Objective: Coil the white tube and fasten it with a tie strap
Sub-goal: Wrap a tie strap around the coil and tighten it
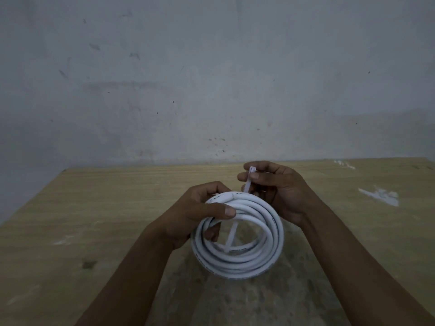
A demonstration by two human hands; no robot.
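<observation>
Head view: nearest, the white tube (pixel 237 243) hangs as a round coil above the wooden table (pixel 94 208), its upper left turns clenched in the left hand (pixel 195 215). Just beyond, the right hand (pixel 275 189) pinches the tie strap (pixel 249 180), whose tail runs through the coil's centre; behind stands a grey wall (pixel 211 78).

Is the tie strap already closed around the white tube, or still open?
Still open. The right hand pinches the head end of the tie strap above the coiled tube; the tail hangs free inside.
</observation>
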